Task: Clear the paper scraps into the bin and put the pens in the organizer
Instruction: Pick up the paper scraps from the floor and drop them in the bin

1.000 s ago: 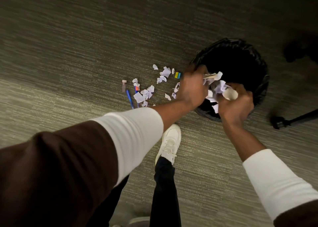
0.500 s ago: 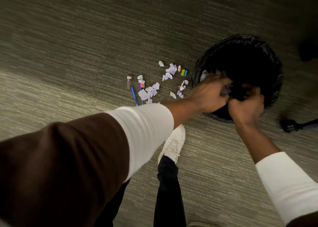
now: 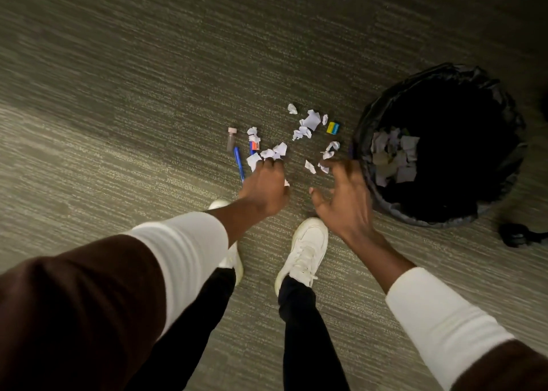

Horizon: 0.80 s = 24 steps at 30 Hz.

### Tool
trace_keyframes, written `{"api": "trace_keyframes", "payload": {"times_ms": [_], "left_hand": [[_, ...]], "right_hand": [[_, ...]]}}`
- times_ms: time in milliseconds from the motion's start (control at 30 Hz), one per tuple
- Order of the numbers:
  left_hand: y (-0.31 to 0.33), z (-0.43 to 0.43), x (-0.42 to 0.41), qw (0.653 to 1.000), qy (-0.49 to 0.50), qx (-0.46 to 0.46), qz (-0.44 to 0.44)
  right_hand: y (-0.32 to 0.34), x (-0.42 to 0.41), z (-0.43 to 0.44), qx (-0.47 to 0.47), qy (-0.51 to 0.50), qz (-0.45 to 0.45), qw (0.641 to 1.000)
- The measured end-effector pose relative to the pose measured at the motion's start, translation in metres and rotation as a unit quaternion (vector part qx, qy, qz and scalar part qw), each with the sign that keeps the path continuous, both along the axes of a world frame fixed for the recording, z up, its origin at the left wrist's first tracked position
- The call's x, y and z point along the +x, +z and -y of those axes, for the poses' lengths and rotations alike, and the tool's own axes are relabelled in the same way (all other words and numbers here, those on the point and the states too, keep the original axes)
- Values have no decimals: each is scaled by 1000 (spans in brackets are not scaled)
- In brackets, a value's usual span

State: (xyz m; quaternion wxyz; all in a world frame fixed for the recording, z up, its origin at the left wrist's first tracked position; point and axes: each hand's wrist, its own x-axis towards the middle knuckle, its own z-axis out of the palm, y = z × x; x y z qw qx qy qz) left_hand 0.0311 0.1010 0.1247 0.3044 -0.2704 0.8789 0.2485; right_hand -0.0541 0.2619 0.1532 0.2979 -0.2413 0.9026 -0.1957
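Several white crumpled paper scraps (image 3: 310,120) lie scattered on the grey carpet left of a round bin (image 3: 367,123) lined with a black bag. More scraps (image 3: 394,156) rest inside the bin. My left hand (image 3: 265,186) reaches down with its fingertips on a cluster of scraps (image 3: 271,153). My right hand (image 3: 341,198) hovers with fingers spread, holding nothing, just left of the bin and near a small scrap (image 3: 310,166). A blue pen (image 3: 238,162) lies on the carpet left of my left hand. A second pen with an orange part (image 3: 253,146) lies beside it, partly under scraps.
A small tube with a pink cap (image 3: 231,138) lies left of the pens. A yellow and blue block (image 3: 333,128) sits by the bin. My white shoes (image 3: 305,251) stand below the hands. A black object (image 3: 516,235) lies at the right edge.
Both hands left the bin after dropping their paper into it and moved left and down to the scraps on the carpet. The view shifted, so the bin sits further right.
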Motion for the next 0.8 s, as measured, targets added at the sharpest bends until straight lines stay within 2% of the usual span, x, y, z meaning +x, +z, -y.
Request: {"api": "trace_keyframes", "payload": {"times_ms": [133, 300, 567, 700, 800], "left_hand": [[-46, 29, 25, 998, -29, 1, 51], [-114, 36, 30, 995, -61, 10, 76], [-205, 21, 21, 997, -31, 3, 68], [-220, 7, 14, 995, -50, -60, 59], [-223, -1, 13, 995, -44, -82, 47]], "right_hand": [[-52, 2, 24, 76, 61, 1, 995], [-127, -11, 55, 149, 60, -2, 987], [-225, -49, 110, 137, 45, -100, 985], [-242, -65, 134, 146, 124, -137, 972], [-250, -71, 151, 147, 173, -121, 966]]}}
